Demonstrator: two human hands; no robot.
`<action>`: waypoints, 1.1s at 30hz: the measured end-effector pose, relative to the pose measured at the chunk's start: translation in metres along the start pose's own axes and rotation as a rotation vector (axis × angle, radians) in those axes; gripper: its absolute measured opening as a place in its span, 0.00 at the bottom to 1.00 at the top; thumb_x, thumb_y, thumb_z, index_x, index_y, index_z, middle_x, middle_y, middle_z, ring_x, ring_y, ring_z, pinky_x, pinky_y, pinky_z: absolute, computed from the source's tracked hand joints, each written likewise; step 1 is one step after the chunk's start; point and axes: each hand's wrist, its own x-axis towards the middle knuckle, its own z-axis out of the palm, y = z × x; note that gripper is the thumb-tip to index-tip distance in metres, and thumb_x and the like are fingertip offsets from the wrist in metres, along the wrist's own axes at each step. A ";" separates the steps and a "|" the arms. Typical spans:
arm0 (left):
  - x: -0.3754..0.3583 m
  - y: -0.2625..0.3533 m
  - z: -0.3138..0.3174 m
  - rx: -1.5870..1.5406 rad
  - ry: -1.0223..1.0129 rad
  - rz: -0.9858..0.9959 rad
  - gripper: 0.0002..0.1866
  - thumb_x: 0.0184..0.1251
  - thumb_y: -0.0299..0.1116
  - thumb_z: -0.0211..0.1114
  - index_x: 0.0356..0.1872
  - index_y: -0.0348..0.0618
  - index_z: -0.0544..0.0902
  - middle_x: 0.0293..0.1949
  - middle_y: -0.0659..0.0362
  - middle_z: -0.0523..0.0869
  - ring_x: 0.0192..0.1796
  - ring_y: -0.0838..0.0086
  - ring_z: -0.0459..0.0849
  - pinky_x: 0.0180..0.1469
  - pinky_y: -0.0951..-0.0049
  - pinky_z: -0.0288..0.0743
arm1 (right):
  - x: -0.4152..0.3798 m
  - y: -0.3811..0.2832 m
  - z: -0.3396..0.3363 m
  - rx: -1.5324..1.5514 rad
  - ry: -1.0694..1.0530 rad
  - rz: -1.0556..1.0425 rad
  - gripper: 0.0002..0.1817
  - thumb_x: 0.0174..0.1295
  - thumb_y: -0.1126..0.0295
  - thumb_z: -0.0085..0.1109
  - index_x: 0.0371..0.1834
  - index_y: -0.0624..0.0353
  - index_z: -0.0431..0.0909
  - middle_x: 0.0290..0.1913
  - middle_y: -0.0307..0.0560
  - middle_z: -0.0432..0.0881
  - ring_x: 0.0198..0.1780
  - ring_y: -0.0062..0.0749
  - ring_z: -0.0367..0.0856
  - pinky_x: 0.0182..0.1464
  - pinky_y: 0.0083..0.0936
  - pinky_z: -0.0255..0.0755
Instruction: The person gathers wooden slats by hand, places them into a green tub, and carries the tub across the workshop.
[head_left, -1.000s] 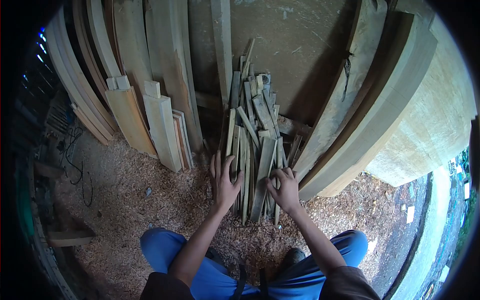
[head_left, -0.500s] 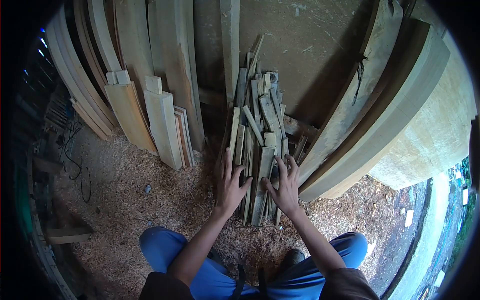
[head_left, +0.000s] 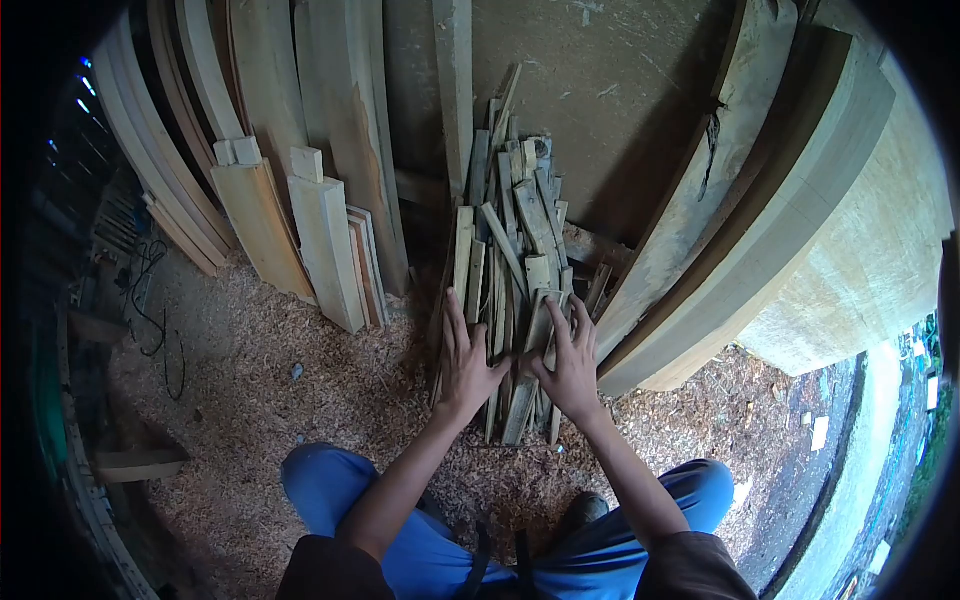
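A pile of narrow wood offcuts [head_left: 508, 225] lies on the shavings in front of me, most of the strips pointing away from me. My left hand [head_left: 468, 372] rests at the pile's near left side, fingers stretched forward and thumb out to the right. Opposite it, my right hand [head_left: 571, 372] lies over the near right side with its fingers spread. Under that hand a flat wood strip [head_left: 522, 412] shows, tilted slightly. The two thumbs point toward each other above the strips, almost meeting. Neither hand is wrapped round a piece.
Tall boards [head_left: 345, 120] and shorter wood blocks [head_left: 328, 250] lean at the left. Long thick planks [head_left: 760, 215] and a pale sheet [head_left: 850, 255] stand at the right. Wood shavings [head_left: 240, 370] cover the floor. A black cable [head_left: 160, 320] lies far left.
Both hands have moved slightly closer together, and the gap between the thumbs has narrowed. The flat strip near my right hand looks a little more tilted. The view has shifted slightly.
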 end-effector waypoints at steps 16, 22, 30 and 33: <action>0.005 0.006 0.008 0.042 0.051 -0.073 0.20 0.68 0.41 0.70 0.43 0.28 0.82 0.82 0.33 0.48 0.78 0.35 0.62 0.73 0.43 0.68 | -0.005 0.005 0.007 0.014 0.031 0.002 0.49 0.56 0.73 0.66 0.83 0.49 0.55 0.79 0.70 0.52 0.74 0.69 0.60 0.76 0.53 0.60; 0.018 0.002 0.003 -0.061 0.166 0.035 0.14 0.78 0.34 0.59 0.47 0.29 0.76 0.82 0.36 0.52 0.78 0.35 0.62 0.74 0.45 0.66 | -0.004 0.009 0.009 0.061 0.029 -0.004 0.48 0.56 0.72 0.65 0.83 0.51 0.55 0.79 0.71 0.52 0.73 0.71 0.61 0.76 0.54 0.60; 0.037 0.011 0.010 -0.049 0.279 0.015 0.13 0.82 0.35 0.55 0.47 0.30 0.71 0.78 0.35 0.55 0.77 0.36 0.59 0.75 0.42 0.59 | -0.004 0.010 0.012 0.047 0.050 -0.008 0.48 0.56 0.71 0.66 0.82 0.52 0.56 0.79 0.72 0.52 0.75 0.72 0.59 0.76 0.54 0.59; 0.040 0.008 0.023 -0.016 0.240 -0.064 0.19 0.83 0.41 0.54 0.54 0.30 0.71 0.81 0.35 0.47 0.79 0.31 0.51 0.78 0.34 0.49 | -0.004 0.010 0.014 0.046 0.037 -0.005 0.48 0.56 0.71 0.66 0.82 0.52 0.55 0.79 0.71 0.52 0.75 0.73 0.58 0.77 0.54 0.58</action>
